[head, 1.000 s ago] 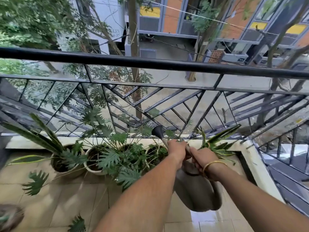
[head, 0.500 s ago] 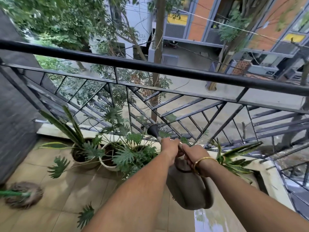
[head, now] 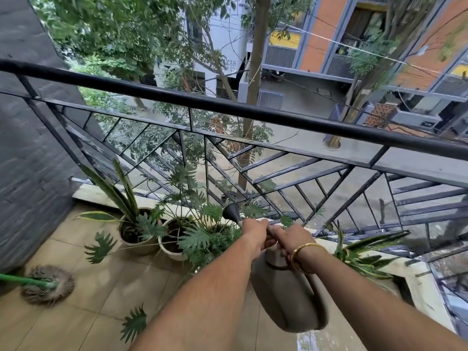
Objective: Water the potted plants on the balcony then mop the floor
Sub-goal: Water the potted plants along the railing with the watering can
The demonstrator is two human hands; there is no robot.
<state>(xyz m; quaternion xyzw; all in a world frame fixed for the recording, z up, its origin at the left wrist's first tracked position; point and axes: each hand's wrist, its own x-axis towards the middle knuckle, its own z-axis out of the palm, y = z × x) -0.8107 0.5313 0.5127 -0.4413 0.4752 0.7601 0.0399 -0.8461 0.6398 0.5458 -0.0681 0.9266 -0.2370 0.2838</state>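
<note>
Mop (head: 46, 285) is lying on the floor tiles (head: 106, 282), far left of the watering can (head: 288, 297). Potted plants (head: 174, 231) are standing just left of its spout. Left hand (head: 254, 234) is gripping the spout; right hand (head: 291, 238) is seemingly clenching the can's handle.

- On the white building wall (head: 222, 41) across the street, well above and beyond the fingers (head: 255, 230), dark letters read "KAR"; the start of the word is hidden by branches.
- Just below them stands "# 37", blurred.
</note>
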